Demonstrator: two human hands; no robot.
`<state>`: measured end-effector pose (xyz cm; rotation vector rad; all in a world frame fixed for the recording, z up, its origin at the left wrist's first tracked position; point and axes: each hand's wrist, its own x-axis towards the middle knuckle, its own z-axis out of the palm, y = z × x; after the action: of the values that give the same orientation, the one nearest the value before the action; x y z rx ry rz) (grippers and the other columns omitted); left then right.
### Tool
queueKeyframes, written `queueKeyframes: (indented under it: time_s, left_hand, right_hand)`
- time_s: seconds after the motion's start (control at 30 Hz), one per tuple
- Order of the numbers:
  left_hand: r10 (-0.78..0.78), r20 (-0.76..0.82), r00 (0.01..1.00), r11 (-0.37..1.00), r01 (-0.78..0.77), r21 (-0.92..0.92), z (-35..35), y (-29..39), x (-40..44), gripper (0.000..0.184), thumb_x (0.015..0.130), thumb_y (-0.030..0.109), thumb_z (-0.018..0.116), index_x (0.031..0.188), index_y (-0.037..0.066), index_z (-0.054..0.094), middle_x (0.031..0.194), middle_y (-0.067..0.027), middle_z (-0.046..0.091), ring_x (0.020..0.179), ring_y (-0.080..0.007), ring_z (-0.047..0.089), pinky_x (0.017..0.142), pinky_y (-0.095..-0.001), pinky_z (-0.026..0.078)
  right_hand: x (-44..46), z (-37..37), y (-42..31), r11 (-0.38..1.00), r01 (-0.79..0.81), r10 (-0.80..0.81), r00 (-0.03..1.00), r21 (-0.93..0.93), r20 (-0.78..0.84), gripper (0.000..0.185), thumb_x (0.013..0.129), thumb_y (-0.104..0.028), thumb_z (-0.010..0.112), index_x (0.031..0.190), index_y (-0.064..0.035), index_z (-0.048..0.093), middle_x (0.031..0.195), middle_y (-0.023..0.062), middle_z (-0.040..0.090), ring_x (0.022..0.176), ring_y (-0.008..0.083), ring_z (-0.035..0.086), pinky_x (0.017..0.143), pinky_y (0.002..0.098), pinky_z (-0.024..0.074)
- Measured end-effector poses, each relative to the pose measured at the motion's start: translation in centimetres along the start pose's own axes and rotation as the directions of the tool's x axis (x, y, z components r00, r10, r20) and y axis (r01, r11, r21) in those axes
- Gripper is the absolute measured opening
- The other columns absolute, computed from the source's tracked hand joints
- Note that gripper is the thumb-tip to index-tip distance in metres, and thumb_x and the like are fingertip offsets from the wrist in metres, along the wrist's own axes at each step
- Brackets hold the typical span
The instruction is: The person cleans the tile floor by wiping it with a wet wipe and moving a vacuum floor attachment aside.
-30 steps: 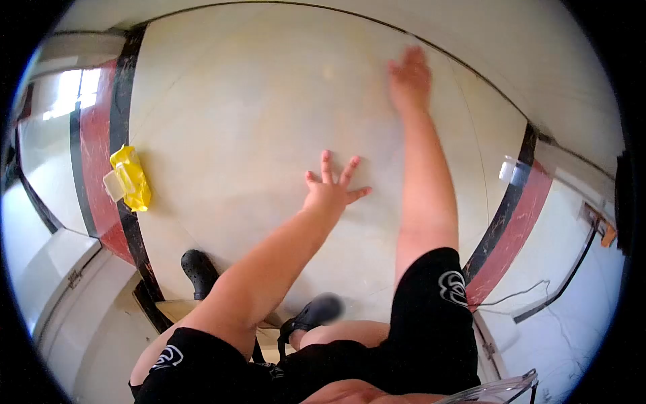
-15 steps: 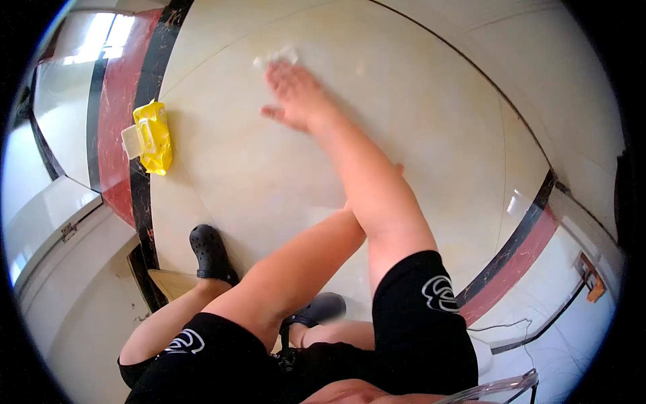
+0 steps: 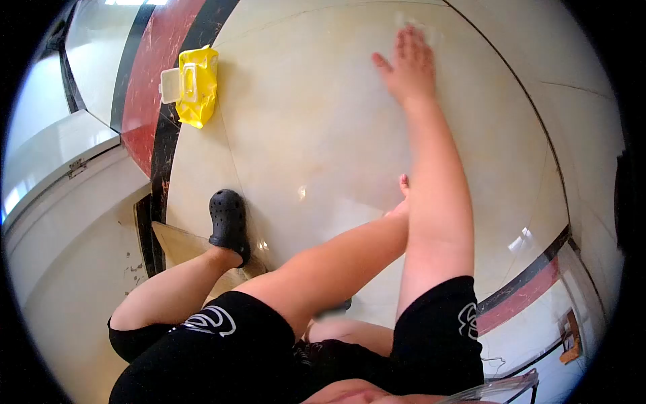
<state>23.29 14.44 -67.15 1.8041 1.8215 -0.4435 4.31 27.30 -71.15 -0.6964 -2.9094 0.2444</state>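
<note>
My right hand [image 3: 412, 64] lies flat, palm down, on the far part of the tiled floor, its fingers stretched and thumb out to the left. Under and just beyond its fingertips is a thin white wipe [image 3: 402, 18], blurred and mostly covered. My left hand [image 3: 398, 206] is low near the floor, largely hidden behind my right forearm. Only its thumb and part of its back show, so I cannot tell what its other fingers do. Left of both hands, a yellow wipes pack [image 3: 205, 87] rests on the floor, its white lid [image 3: 169, 85] flipped open.
Black clogs are on my feet, the left clog [image 3: 227, 219] standing on the floor. A red and black border strip [image 3: 158, 81] runs along the left. A white door [image 3: 60, 158] is at the left edge. Shiny wall tiles [image 3: 572, 108] rise at the right.
My right hand has slid to the right across the floor, the wipe moving along under its fingers. The view has shifted, so the yellow pack appears higher and further right.
</note>
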Motion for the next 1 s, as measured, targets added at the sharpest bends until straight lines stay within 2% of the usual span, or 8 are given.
queueKeyframes:
  time_s: [0.17,0.27,0.37,0.5,0.67,0.83,0.87,1.0]
  left_hand:
    - [-0.426,-0.399,0.812,0.622,-0.057,-0.781,4.4,1.7,2.1,0.078,0.081,0.030,0.065,0.145,0.036,0.019,0.154,-0.0063,0.000,0.134,-0.0516,-0.004,0.096,-0.0657,0.034]
    - [0.120,0.169,0.978,0.961,-0.071,-0.269,-2.6,-1.3,-0.3,0.070,0.081,0.040,0.063,0.136,0.056,0.022,0.153,-0.0007,-0.013,0.131,-0.0546,-0.013,0.094,-0.0736,0.023]
    - [0.038,0.118,0.992,0.890,0.020,-0.455,1.3,0.6,1.5,0.058,0.086,0.040,0.055,0.134,0.057,0.027,0.153,0.0005,-0.016,0.132,-0.0538,-0.014,0.093,-0.0755,0.018]
    - [0.004,0.095,0.995,0.842,0.048,-0.537,1.0,-0.1,0.4,0.053,0.088,0.042,0.050,0.135,0.053,0.029,0.153,-0.0004,-0.013,0.134,-0.0508,-0.012,0.095,-0.0749,0.015]
    - [-0.050,-0.033,0.998,0.786,0.019,-0.617,0.8,-0.4,0.1,0.051,0.088,0.048,0.047,0.137,0.048,0.030,0.154,-0.0017,-0.008,0.136,-0.0467,-0.008,0.097,-0.0735,0.012]
    - [-0.215,-0.346,0.913,0.361,-0.255,-0.897,3.5,1.9,2.3,0.052,0.089,0.053,0.043,0.138,0.043,0.032,0.154,-0.0031,-0.003,0.138,-0.0425,-0.004,0.099,-0.0721,0.009]
    - [-0.200,-0.182,0.963,0.541,-0.046,-0.840,2.6,1.8,2.0,0.051,0.090,0.053,0.042,0.139,0.042,0.032,0.154,-0.0031,-0.001,0.138,-0.0421,-0.003,0.099,-0.0715,0.008]
    - [-0.018,0.104,0.994,0.847,0.071,-0.527,-0.1,0.8,0.9,0.051,0.089,0.054,0.042,0.138,0.043,0.033,0.154,-0.0024,0.000,0.138,-0.0427,-0.003,0.099,-0.0717,0.009]
  right_hand:
    - [-2.8,-1.1,-12.4,0.861,0.415,-0.497,0.810,0.295,0.310,0.082,0.089,-0.056,0.039,0.143,0.0006,0.016,0.149,0.0162,0.021,0.139,0.0267,0.019,0.114,0.0362,0.0128]
    - [-8.3,0.5,-15.7,0.542,0.678,-0.832,0.517,0.497,0.202,0.082,0.087,-0.053,0.045,0.143,-0.0002,0.017,0.149,0.0158,0.022,0.137,0.0257,0.023,0.114,0.0366,0.0142]
    - [-5.2,-1.7,-13.6,0.684,0.561,-0.728,0.560,0.465,0.396,0.081,0.087,-0.053,0.046,0.143,-0.0008,0.018,0.149,0.0149,0.021,0.137,0.0252,0.024,0.114,0.0368,0.0146]
    - [-0.5,-0.7,-5.0,0.967,0.238,-0.251,0.954,0.096,0.165,0.080,0.088,-0.059,0.037,0.143,-0.0032,0.022,0.152,0.0111,0.017,0.139,0.0224,0.018,0.114,0.0376,0.0110]
    - [-0.1,-0.4,-6.0,0.993,0.114,-0.109,0.979,-0.018,0.173,0.083,0.088,-0.063,0.032,0.145,-0.0046,0.019,0.152,0.0111,0.015,0.140,0.0239,0.014,0.114,0.0376,0.0093]
    - [-8.4,-0.3,-16.0,0.592,0.650,-0.805,0.455,0.476,0.379,0.083,0.087,-0.055,0.045,0.144,-0.0016,0.017,0.151,0.0129,0.018,0.139,0.0239,0.019,0.115,0.0361,0.0114]
    - [-9.8,-0.8,-16.6,0.408,0.748,-0.902,0.244,0.523,0.356,0.083,0.087,-0.053,0.047,0.144,-0.0014,0.016,0.151,0.0135,0.018,0.138,0.0240,0.020,0.115,0.0362,0.0119]
    - [-4.0,-1.3,-12.2,0.829,0.447,-0.559,0.694,0.337,0.455,0.081,0.087,-0.058,0.041,0.145,-0.0051,0.018,0.152,0.0089,0.016,0.139,0.0224,0.018,0.114,0.0369,0.0105]
